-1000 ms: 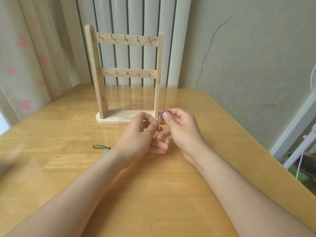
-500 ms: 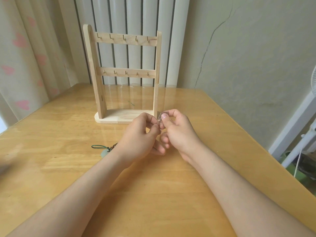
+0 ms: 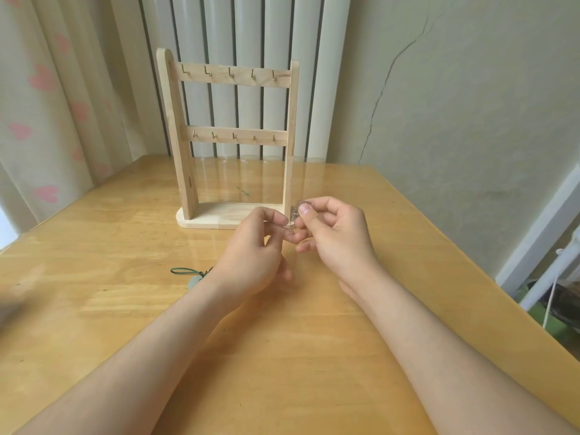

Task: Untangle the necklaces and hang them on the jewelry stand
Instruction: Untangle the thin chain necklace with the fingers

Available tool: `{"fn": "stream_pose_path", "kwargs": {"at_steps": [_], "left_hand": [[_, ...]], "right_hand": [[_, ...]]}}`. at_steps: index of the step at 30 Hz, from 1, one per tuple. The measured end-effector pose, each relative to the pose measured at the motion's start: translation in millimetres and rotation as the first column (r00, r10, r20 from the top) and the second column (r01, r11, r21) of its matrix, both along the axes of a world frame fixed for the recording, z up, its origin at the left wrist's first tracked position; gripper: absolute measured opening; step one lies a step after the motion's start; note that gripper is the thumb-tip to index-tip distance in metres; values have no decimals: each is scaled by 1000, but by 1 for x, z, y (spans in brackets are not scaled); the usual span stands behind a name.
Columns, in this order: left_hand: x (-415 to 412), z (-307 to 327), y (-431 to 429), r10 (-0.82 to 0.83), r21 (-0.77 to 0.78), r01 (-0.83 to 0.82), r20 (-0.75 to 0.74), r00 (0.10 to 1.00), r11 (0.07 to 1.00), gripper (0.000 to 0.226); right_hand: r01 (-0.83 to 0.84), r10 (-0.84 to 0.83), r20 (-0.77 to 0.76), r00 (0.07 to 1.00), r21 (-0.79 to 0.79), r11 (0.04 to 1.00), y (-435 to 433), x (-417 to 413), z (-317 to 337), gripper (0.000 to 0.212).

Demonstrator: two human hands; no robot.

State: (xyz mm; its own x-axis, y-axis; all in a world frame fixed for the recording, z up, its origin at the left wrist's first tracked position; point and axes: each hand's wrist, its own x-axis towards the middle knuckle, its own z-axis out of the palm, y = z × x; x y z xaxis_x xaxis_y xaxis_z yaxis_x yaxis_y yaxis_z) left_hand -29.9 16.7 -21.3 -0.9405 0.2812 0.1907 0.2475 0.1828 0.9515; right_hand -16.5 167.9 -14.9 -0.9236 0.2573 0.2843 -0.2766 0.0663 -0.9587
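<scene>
The jewelry stand (image 3: 175, 136) is standing just beyond the left hand (image 3: 251, 255) and right hand (image 3: 335, 237), blocking forward passage. A green-cord necklace (image 3: 185, 272) is lying beside the left wrist. Bare worktop (image 3: 423, 262) is extending rightward.

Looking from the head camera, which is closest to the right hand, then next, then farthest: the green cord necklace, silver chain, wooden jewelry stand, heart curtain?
1. silver chain: pinched in the right hand.
2. wooden jewelry stand: just behind that hand.
3. green cord necklace: on the table, left of the left hand.
4. heart curtain: far left, behind the table.
</scene>
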Motion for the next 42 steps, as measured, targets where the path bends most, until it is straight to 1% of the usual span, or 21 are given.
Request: {"fn": "stream_pose_path", "kwargs": {"at_steps": [1, 2, 3, 5, 9, 12, 15, 18, 23, 26, 30, 34, 36, 39, 42], "left_hand": [[0, -1, 0, -2, -21, 2, 9, 1000, 1000, 23], [0, 0, -1, -3, -22, 4, 28, 1000, 1000, 27], [0, 0, -1, -4, -12, 5, 47, 999, 1000, 23], [1, 2, -2, -1, 10, 0, 84, 997, 1000, 8], [1, 7, -4, 33, 31, -38, 127, 991, 999, 27], [1, 8, -3, -39, 150, 15, 157, 987, 989, 30], [-3, 8, -4, -33, 192, 5, 140, 990, 981, 25], [-5, 7, -5, 14, 207, -30, 80, 997, 978, 15], [-8, 0, -8, 89, 130, -79, -75, 993, 988, 16], [-11, -2, -7, 95, 97, -83, -134, 986, 992, 20], [-13, -2, -10, 43, -80, -69, -294, 955, 994, 22], [-12, -5, -9, 57, -209, -152, -401, 914, 966, 23], [-10, -4, -8, 81, -197, -178, -418, 905, 964, 18], [-10, -3, -8, 91, -94, -145, -431, 898, 985, 6], [-11, -3, -9, 91, -75, -135, -424, 901, 988, 8]], "right_hand": [[-1, 1, -5, 1000, 11, 1000, 0, -1, 0, 7], [-6, 6, -9, 1000, 19, 1000, 0, -2, 0, 8], [-11, 11, -10, 1000, 23, 1000, 1, -3, 0, 9], [-12, 13, -12, 1000, 24, 1000, 4, -4, 1, 11], [-41, 41, 6, 999, 17, 999, 5, -6, 0, 9], [-81, 81, 10, 997, 19, 997, 2, -5, -1, 12], [-81, 81, 4, 997, 25, 996, 5, -6, -1, 11], [-90, 90, 21, 996, 21, 996, 7, -6, -1, 12], [-100, 99, 59, 993, 2, 995, 6, -7, 0, 12], [-122, 125, 78, 989, -38, 992, 5, -6, 2, 10], [-160, 167, 93, 982, -74, 984, 5, -4, 4, 15], [-166, 168, 92, 981, -36, 986, 6, -4, 0, 17], [-155, 157, 88, 984, -25, 988, 6, -6, -2, 19], [-135, 138, 88, 987, -36, 990, 6, -6, -2, 19], [-120, 123, 98, 987, -35, 992, 7, -7, -2, 18]]}}
